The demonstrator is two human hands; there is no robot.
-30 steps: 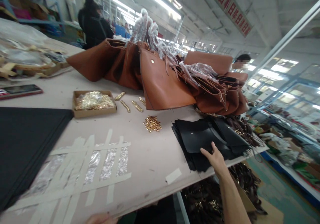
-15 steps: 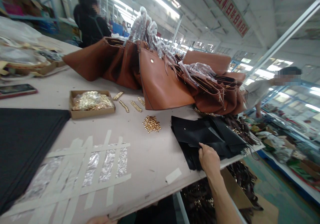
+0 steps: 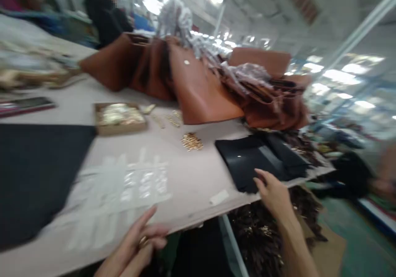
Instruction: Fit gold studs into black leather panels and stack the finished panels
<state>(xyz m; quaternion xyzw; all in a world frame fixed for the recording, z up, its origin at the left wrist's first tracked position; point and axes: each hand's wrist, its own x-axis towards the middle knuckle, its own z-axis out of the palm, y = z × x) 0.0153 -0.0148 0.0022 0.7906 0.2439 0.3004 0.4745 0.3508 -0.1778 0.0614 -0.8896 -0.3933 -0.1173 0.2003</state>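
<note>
My left hand (image 3: 140, 240) is over the table's front edge, its index finger stretched and the others partly bent. A gold ring (image 3: 143, 241) shows on it, and I see nothing held. My right hand (image 3: 275, 192) hovers at the near edge of a stack of black leather pieces (image 3: 247, 161), thumb and fingers apart. Whether its fingertips touch the stack, I cannot tell. A small heap of gold metal pieces (image 3: 192, 141) lies left of the stack. Motion blurs much of the view.
Brown leather bags (image 3: 204, 91) crowd the table's back. A cardboard box of gold hardware (image 3: 120, 120) sits beside short rows of gold pieces (image 3: 172, 120). Black sheet material (image 3: 40, 178) covers the left. A phone (image 3: 34, 103) lies behind it. Dark straps (image 3: 256, 235) hang or lie below the edge.
My left hand has risen into view over the table edge. My right hand has drawn back slightly from the black stack, its fingers parting. The top piece now lies flatter. The view has shifted.
</note>
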